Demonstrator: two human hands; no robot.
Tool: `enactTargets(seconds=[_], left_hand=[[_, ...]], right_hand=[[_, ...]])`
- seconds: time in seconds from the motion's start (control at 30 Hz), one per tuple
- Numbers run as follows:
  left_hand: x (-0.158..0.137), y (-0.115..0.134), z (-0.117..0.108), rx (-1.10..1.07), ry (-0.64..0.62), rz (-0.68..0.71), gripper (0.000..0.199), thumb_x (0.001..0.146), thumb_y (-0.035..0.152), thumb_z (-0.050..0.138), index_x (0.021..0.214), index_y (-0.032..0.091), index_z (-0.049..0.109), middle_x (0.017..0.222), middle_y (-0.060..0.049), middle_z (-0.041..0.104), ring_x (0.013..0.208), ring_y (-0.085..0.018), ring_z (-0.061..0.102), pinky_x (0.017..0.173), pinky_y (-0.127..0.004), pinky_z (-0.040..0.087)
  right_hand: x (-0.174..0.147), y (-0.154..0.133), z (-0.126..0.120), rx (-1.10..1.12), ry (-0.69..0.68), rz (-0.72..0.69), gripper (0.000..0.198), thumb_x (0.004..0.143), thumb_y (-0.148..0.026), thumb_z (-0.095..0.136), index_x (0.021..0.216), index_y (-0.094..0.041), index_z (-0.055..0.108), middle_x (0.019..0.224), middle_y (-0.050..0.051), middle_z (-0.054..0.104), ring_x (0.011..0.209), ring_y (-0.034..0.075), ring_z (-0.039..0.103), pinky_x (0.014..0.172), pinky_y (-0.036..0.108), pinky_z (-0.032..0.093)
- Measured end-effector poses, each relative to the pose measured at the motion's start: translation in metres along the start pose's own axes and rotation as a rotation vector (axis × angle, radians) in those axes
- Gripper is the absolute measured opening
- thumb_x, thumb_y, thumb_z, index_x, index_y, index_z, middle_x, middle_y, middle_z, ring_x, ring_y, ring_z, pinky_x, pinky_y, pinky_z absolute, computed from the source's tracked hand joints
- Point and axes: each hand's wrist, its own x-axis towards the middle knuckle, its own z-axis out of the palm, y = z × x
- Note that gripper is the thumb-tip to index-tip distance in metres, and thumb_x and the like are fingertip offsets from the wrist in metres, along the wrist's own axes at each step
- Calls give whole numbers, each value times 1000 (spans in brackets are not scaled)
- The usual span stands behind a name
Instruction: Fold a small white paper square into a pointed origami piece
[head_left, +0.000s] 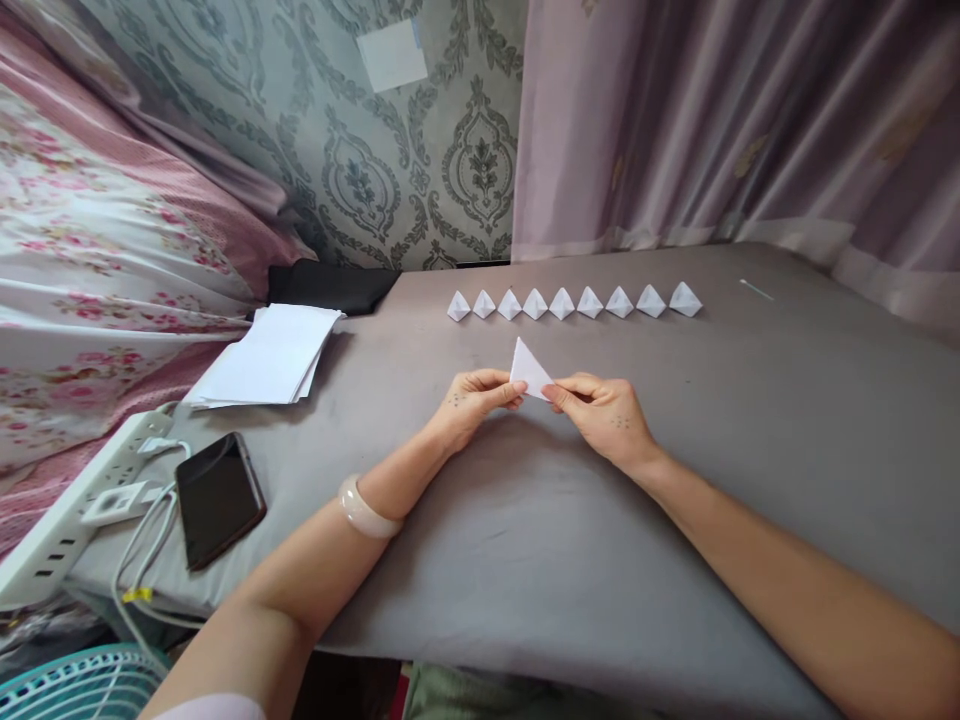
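Observation:
A small white folded paper triangle (529, 368) is pinched between my two hands above the grey cloth-covered table (525, 560). My left hand (474, 400) grips its left corner with thumb and fingers; a pale bangle sits on that wrist. My right hand (600, 410) grips the lower right corner. Beyond the hands, a row of several finished white folded paper pieces (574, 302) lies side by side across the table.
A stack of white paper sheets (266, 357) lies at the left. A black phone (217, 497) rests near the left edge, beside a white power strip (75, 510) with cables. A curtain hangs behind on the right, and floral bedding is at the left.

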Motion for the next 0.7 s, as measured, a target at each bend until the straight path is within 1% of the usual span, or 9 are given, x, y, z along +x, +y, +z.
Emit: enactTargets(seconds=[0.1, 0.17, 0.27, 0.33, 0.47, 0.57, 0.63, 0.7], left_hand=[[0, 0, -2, 76, -34, 119, 23, 67, 31, 80, 83, 17, 74, 82, -3, 71, 76, -13, 61, 77, -28, 46], [0, 0, -5, 141, -43, 212, 18, 68, 30, 79, 78, 17, 74, 80, -3, 70, 77, -14, 61, 78, -29, 46], [-1, 2, -9, 295, -3, 369, 12, 69, 28, 79, 74, 18, 75, 75, -2, 67, 72, -13, 59, 71, -27, 45], [-1, 3, -10, 360, -4, 440, 10, 72, 27, 77, 76, 19, 76, 76, -3, 67, 71, -13, 59, 68, -27, 45], [-1, 4, -9, 403, -63, 518, 9, 77, 24, 72, 84, 19, 76, 81, -4, 68, 76, -13, 61, 71, -26, 46], [-1, 3, -7, 406, -34, 514, 11, 76, 25, 72, 85, 19, 76, 84, -4, 68, 76, -12, 59, 70, -25, 44], [0, 2, -5, 359, -1, 439, 13, 73, 27, 74, 81, 18, 75, 78, -3, 67, 72, -12, 57, 68, -25, 44], [-1, 0, -3, 269, 45, 292, 16, 69, 29, 77, 78, 16, 75, 71, -2, 66, 65, -10, 54, 65, -25, 43]], right_hand=[[-3, -1, 0, -117, 24, -146, 19, 82, -33, 63, 80, -20, 76, 67, 1, 62, 61, 13, 55, 61, 27, 44], [-4, 0, 1, -158, 22, -254, 18, 85, -31, 61, 86, -21, 76, 69, 0, 61, 62, 12, 55, 62, 27, 44], [-4, 6, 2, -173, 14, -407, 18, 87, -26, 59, 95, -21, 74, 79, 2, 64, 69, 13, 58, 68, 28, 47], [-3, 9, 3, -166, 11, -460, 19, 88, -23, 59, 99, -20, 74, 83, 4, 66, 72, 13, 60, 69, 28, 48], [-1, 14, 1, -136, 45, -460, 17, 86, -22, 61, 97, -22, 75, 78, 1, 66, 65, 12, 58, 63, 27, 46], [0, 15, -1, -98, 78, -387, 15, 83, -23, 65, 94, -23, 76, 76, 0, 66, 65, 12, 58, 64, 26, 46], [2, 16, -1, -74, 57, -302, 13, 81, -25, 67, 91, -23, 76, 75, 0, 66, 66, 12, 59, 64, 27, 47], [3, 16, -1, -64, 22, -221, 14, 80, -28, 69, 91, -23, 76, 76, 0, 67, 68, 14, 61, 65, 27, 48]])
